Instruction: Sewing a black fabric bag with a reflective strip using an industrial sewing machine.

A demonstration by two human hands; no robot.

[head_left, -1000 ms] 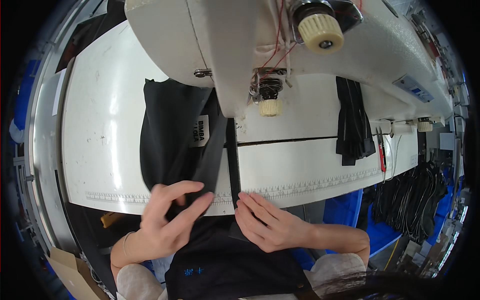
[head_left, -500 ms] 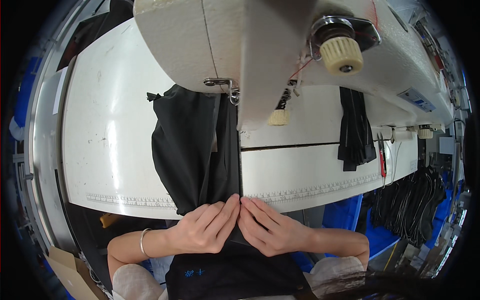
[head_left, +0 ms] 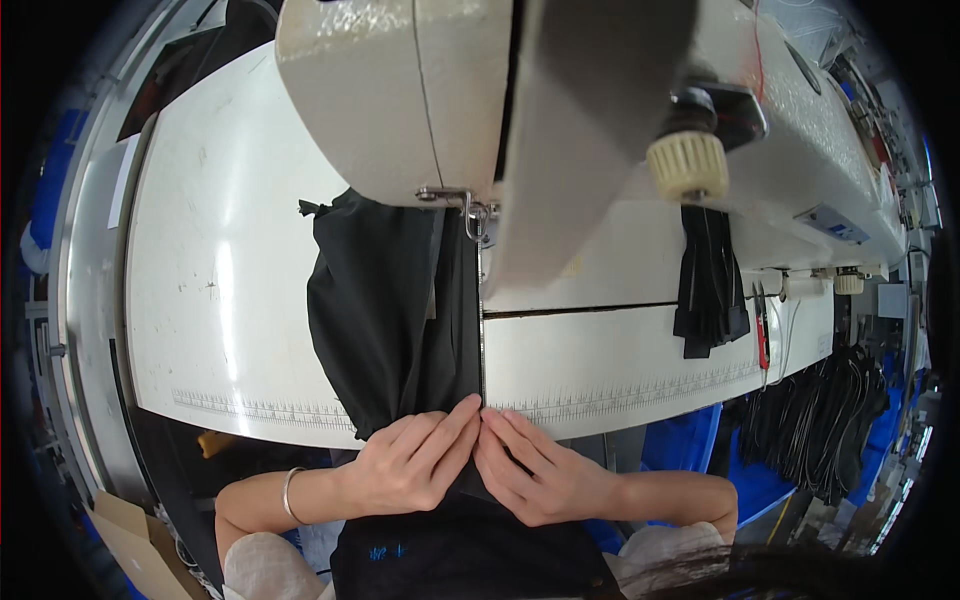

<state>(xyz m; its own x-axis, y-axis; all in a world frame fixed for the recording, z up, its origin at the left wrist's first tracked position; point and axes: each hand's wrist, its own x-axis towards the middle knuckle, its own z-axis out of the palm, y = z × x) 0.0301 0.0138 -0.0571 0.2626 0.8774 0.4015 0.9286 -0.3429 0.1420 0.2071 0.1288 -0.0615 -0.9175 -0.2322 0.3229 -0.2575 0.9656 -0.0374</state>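
Black fabric (head_left: 370,300) lies on the white sewing table, its right edge lined with a zipper (head_left: 482,345) running straight up to the presser foot of a sewing machine (head_left: 400,90). My left hand (head_left: 415,460) pinches the fabric at the table's front edge, thumb and fingers pressed together. Close beside it, fingertips almost touching, my right hand (head_left: 540,470) pinches the same zippered edge from the right. Below the hands, part of the cloth hangs toward my dark apron (head_left: 460,545). The needle is hidden behind the machine head.
A bundle of black zipper strips (head_left: 708,290) lies right of the machine, beside red-handled snips (head_left: 762,330). A ruler scale (head_left: 640,395) runs along the front of the table. More black strips (head_left: 815,425) hang over a blue bin (head_left: 680,435) at right; a cardboard box (head_left: 140,545) stands lower left.
The view has tilted a little, so machine and table sit lower in the picture. Both hands keep their pinch on the zippered edge; no clear movement of the fabric shows.
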